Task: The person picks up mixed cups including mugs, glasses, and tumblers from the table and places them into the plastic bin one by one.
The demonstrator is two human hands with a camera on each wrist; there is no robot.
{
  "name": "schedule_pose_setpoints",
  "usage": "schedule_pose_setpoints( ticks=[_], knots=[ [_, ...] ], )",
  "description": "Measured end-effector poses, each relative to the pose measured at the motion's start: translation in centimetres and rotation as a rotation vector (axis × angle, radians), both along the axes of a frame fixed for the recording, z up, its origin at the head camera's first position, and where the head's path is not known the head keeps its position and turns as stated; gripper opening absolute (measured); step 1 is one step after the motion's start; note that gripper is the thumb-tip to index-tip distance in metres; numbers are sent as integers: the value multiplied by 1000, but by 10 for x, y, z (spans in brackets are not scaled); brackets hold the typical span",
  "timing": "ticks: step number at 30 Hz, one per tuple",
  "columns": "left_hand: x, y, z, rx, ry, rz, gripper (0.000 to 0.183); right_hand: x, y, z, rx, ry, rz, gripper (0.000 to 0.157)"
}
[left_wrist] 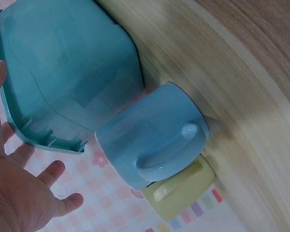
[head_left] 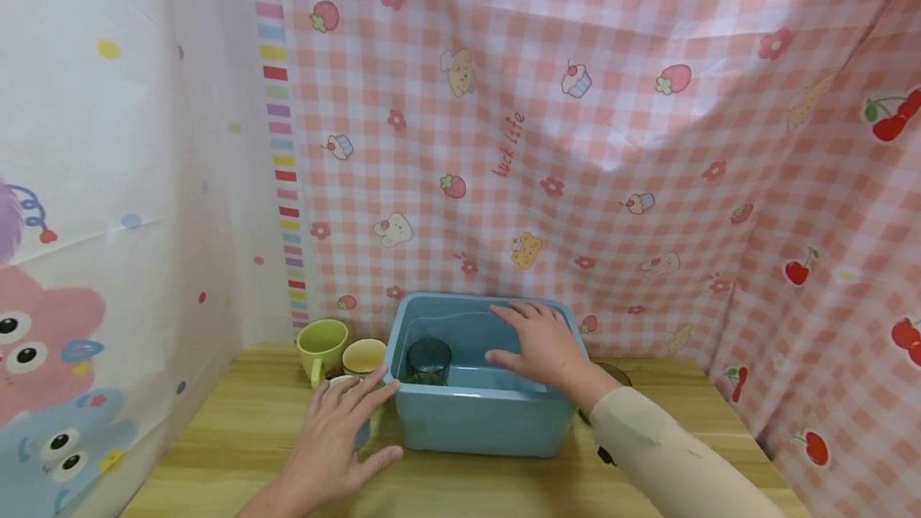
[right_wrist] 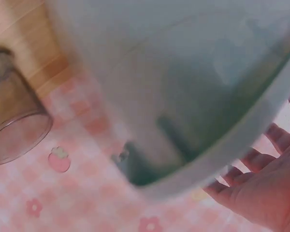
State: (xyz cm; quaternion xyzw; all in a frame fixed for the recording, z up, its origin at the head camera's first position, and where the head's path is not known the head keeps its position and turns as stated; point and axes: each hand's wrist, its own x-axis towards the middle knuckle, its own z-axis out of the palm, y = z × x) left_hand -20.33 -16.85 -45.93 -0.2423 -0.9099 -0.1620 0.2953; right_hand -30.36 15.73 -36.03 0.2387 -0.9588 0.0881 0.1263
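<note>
A blue plastic bin [head_left: 475, 422] stands on the table with a dark tinted glass [head_left: 429, 354] inside at its left. My left hand [head_left: 332, 434], fingers spread, is beside the bin's left wall, fingertips right at the rim. Over the right rim reaches my right hand [head_left: 543, 346], its fingers extended and holding nothing. A blue mug [left_wrist: 154, 137] stands just left of the bin, mostly hidden behind my left hand in the head view. Behind it are a yellow-green mug [head_left: 322, 342] and a pale yellow cup [head_left: 364, 354].
A brown transparent glass [right_wrist: 19, 111] stands right of the bin, partly hidden by my right arm in the head view. Pink checked cloth [head_left: 504, 142] hangs close behind the bin, and a white printed cloth [head_left: 129, 142] borders the wooden table [head_left: 237, 422] at left.
</note>
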Motion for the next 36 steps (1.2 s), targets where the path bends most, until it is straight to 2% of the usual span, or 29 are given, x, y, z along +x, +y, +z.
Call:
schedule_pose_setpoints(
  ticks=[9, 18, 27, 36],
  knots=[
    [0, 0, 1, -9, 6, 4, 78, 11, 41, 12, -74, 20, -83, 81],
    [0, 0, 0, -18, 28, 4, 78, 18, 85, 19, -108, 92, -115, 81],
    [0, 1, 1, -16, 38, 3, 77, 23, 118, 23, -198, 108, -164, 77],
    [0, 1, 1, -14, 26, 6, 77, 25, 151, 19, -231, 46, -241, 85]
  ],
)
